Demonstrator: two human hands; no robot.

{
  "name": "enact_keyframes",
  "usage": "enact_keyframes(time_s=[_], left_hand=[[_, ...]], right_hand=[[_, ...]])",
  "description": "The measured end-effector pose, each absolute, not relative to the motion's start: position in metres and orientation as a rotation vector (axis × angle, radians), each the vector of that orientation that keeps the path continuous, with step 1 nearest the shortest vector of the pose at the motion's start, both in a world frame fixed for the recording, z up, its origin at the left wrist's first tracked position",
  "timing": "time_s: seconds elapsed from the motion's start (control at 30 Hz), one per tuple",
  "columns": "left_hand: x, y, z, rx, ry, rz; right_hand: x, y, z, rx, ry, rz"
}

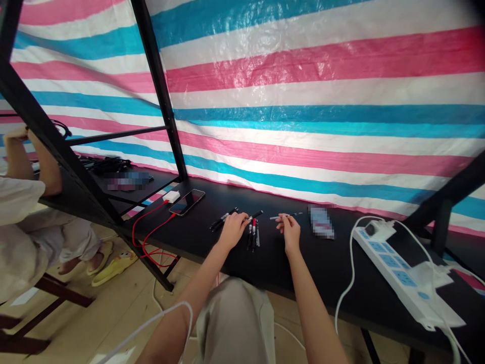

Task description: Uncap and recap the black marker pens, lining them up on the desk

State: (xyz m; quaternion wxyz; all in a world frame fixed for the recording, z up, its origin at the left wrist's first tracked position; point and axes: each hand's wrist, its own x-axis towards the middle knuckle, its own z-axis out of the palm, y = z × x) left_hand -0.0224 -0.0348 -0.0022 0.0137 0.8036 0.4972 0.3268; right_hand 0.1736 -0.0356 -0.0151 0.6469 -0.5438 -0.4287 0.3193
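My left hand (235,226) is closed over the desk with its fingertips on a dark pen (257,214), which sticks out to the right. Across from it, my right hand (289,231) pinches a slim pale pen (295,215) with a dark end, held roughly level. Just below and between the hands lies a small bunch of pens (252,236), mostly black, one showing red. More black pens (219,222) lie on the left, partly covered by my left hand.
The black desk (310,268) also holds a phone (187,202), a white charger (171,197) with red cables, a blurred packet (321,221), and a white power strip (394,273) with plugs. A striped sheet (303,101) hangs behind. Another person (22,217) sits at left.
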Motion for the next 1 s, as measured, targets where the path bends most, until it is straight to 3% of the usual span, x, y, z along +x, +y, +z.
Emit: enact_keyframes(time_s=[0.13, 0.37, 0.73, 1.0], left_hand=[[-0.022, -0.035, -0.001, 2.504, 1.53, 0.998], [-0.023, -0.036, -0.001, 2.534, 1.488, 0.96], [-0.023, -0.037, 0.002, 2.557, 1.461, 0.903], [-0.022, -0.039, 0.002, 2.527, 1.463, 1.013]], right_hand=[[0.173, -0.032, -0.017, -1.001, -0.876, 0.955], [0.172, -0.033, -0.016, -1.008, -0.932, 1.042], [0.174, -0.033, -0.017, -1.069, -0.96, 1.037], [0.159, -0.046, -0.003, -1.237, -1.243, 0.813]])
